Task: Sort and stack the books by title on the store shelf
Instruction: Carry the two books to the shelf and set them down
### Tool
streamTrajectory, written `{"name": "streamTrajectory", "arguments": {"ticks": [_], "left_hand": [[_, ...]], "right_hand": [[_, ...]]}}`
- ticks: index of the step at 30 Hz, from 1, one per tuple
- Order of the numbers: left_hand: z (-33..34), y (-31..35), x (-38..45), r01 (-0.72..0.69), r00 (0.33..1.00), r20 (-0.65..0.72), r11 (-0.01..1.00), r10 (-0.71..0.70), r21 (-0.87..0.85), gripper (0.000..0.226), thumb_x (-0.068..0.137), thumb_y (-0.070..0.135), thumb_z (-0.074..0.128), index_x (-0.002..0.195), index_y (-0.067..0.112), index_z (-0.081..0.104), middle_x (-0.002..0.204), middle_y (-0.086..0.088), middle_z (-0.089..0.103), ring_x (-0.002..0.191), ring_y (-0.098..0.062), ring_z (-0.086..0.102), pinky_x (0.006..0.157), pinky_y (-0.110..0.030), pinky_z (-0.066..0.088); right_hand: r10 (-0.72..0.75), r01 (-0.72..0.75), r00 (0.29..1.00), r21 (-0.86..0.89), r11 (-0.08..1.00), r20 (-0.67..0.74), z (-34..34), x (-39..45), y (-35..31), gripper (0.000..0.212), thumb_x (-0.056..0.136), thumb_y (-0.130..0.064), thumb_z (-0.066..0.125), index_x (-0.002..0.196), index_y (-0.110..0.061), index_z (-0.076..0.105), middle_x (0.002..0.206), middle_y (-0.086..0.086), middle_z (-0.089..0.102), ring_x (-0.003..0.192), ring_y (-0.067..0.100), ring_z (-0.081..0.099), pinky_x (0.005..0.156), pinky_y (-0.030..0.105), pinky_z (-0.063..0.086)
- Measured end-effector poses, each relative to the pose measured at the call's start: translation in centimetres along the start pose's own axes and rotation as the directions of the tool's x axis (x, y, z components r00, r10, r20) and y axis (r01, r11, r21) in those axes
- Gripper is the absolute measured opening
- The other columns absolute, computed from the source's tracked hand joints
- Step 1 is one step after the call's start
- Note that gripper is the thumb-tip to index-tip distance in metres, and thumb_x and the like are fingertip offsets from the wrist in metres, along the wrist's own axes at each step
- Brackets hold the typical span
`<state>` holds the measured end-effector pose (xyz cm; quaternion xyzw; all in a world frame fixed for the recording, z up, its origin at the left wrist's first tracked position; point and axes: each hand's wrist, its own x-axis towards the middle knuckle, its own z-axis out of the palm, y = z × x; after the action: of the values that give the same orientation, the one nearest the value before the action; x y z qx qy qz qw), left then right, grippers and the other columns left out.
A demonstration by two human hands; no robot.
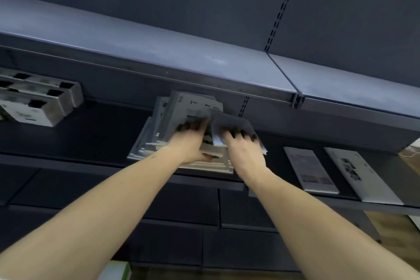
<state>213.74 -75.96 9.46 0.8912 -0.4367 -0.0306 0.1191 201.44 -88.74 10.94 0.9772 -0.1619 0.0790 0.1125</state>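
**Both hands in the pile**

My forearms fill the bottom of the view, reaching up to the dark shelf [68, 161], the biggest thing ahead of me. On it, dead centre, lies the pile [159, 143] of pale books I am sorting, loose and fanned, spines stepping out at the left. My left hand [189, 143] sits on it, fingers spread over the top cover, thumb tucked under a book's near edge. My right hand [245, 150] grips a thin grey book [231, 124], fingers curled over its top, the book tilted up off the pile's right side.

As I judge it, I am pulling this one free to file it by title. To do it well I should keep the left hand pressing the pile flat, lift the grey book clear instead of dragging it, and read its title before setting it down. The top cover [193, 109] shows only part of its lettering, and it is blurred, so I must check, not guess.

The upper shelf [159, 52] hangs low over the pile; a high lift could knock its lip. To the right two flat books, one [311, 170] and another [361, 175], lie apart on the shelf, near enough to take a matching title. Far left sits a stack [38, 98] of boxed sets. A green and white thing [118, 270] shows at the bottom edge; I cannot tell what it is.
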Motion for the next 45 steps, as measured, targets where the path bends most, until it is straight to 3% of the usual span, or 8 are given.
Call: {"name": "streamTrajectory", "arguments": {"ticks": [3, 6, 9, 13, 18, 24, 34, 45], "left_hand": [[-0.2, 0.3, -0.4, -0.091, 0.994, -0.055, 0.993, 0.095, 0.075, 0.102, 0.081, 0.068, 0.059, 0.157, 0.028, 0.005, 0.152, -0.009, 0.039, 0.128, -0.030, 0.049, 0.101, -0.041, 0.045], [-0.3, 1.1, -0.9, -0.018, 0.990, -0.130, 0.973, 0.049, 0.229, 0.061, 0.092, 0.047, 0.054, 0.143, 0.020, 0.038, 0.133, -0.008, 0.056, 0.116, -0.028, 0.056, 0.092, -0.038, 0.045], [-0.7, 1.6, -1.8, 0.011, 0.989, -0.141, 0.911, 0.052, 0.413, 0.039, 0.093, 0.019, 0.050, 0.131, 0.013, 0.046, 0.121, -0.009, 0.063, 0.110, -0.027, 0.057, 0.087, -0.036, 0.043], [-0.3, 1.7, -2.4, 0.085, 0.988, -0.154, 0.906, -0.022, 0.415, 0.040, 0.087, 0.012, 0.053, 0.126, 0.011, 0.044, 0.118, -0.010, 0.063, 0.108, -0.027, 0.057, 0.084, -0.035, 0.042], [0.6, 4.1, -1.9, 0.208, 0.978, -0.084, 0.952, -0.193, 0.227, 0.059, 0.084, 0.017, 0.063, 0.135, 0.007, 0.034, 0.128, -0.018, 0.051, 0.115, -0.031, 0.052, 0.088, -0.035, 0.045], [1.8, 6.3, -1.8, 0.169, 0.985, -0.043, 0.986, -0.169, -0.001, 0.084, 0.084, 0.033, 0.066, 0.152, 0.023, 0.018, 0.131, -0.021, 0.035, 0.112, -0.035, 0.051, 0.090, -0.037, 0.045], [3.4, 13.1, -0.6, -0.007, 0.996, -0.092, 1.000, 0.008, 0.011, 0.071, 0.091, 0.029, 0.052, 0.153, 0.025, 0.018, 0.129, -0.018, 0.034, 0.106, -0.034, 0.051, 0.083, -0.037, 0.045], [7.8, 23.2, 0.7, 0.006, 0.998, -0.057, 0.991, 0.001, 0.133, 0.073, 0.092, 0.021, 0.047, 0.155, 0.021, 0.010, 0.125, -0.018, 0.036, 0.104, -0.029, 0.047, 0.076, -0.031, 0.040]], "right_hand": [[-0.073, 0.075, 0.996, 0.031, 0.997, -0.051, 0.1, 0.4, -1.4, 0.050, 0.086, -0.002, 0.055, 0.134, -0.015, 0.050, 0.115, 0.015, 0.062, 0.105, 0.039, 0.059, 0.084, 0.047, 0.047], [-0.100, 0.106, 0.989, 0.054, 0.993, -0.105, 0.9, 0.4, -2.0, 0.049, 0.083, -0.005, 0.059, 0.131, -0.016, 0.054, 0.111, 0.011, 0.066, 0.100, 0.037, 0.062, 0.082, 0.045, 0.048], [0.048, -0.049, 0.999, 0.078, 0.996, 0.014, 0.9, 0.3, -1.9, 0.069, 0.088, -0.014, 0.053, 0.152, -0.015, 0.025, 0.135, 0.013, 0.054, 0.118, 0.036, 0.054, 0.092, 0.048, 0.046], [0.306, -0.359, 0.920, 0.217, 0.908, 0.244, 0.6, 0.0, -1.5, 0.082, 0.090, -0.021, 0.054, 0.156, -0.013, 0.005, 0.153, 0.022, 0.028, 0.128, 0.041, 0.044, 0.097, 0.049, 0.046], [0.343, -0.474, 0.873, 0.438, 0.764, 0.347, 0.4, -0.8, -1.1, 0.057, 0.088, -0.014, 0.056, 0.140, -0.005, 0.032, 0.132, 0.020, 0.038, 0.110, 0.040, 0.053, 0.081, 0.036, 0.045], [0.343, -0.406, 0.914, 0.452, 0.794, 0.219, -0.3, -2.5, 0.8, 0.071, 0.077, -0.041, 0.069, 0.133, -0.010, 0.039, 0.127, 0.014, 0.032, 0.108, 0.033, 0.046, 0.084, 0.035, 0.046], [0.403, -0.485, 0.873, 0.585, 0.650, 0.275, -0.1, -8.1, 6.9, 0.075, 0.080, -0.045, 0.061, 0.143, -0.026, 0.027, 0.114, -0.002, 0.019, 0.110, 0.028, 0.042, 0.096, 0.040, 0.046], [0.366, -0.493, 0.870, 0.601, 0.629, 0.331, 2.0, -13.6, 17.1, 0.085, 0.081, -0.053, 0.057, 0.153, -0.029, 0.018, 0.134, -0.002, 0.020, 0.112, 0.026, 0.048, 0.093, 0.037, 0.048]]}}
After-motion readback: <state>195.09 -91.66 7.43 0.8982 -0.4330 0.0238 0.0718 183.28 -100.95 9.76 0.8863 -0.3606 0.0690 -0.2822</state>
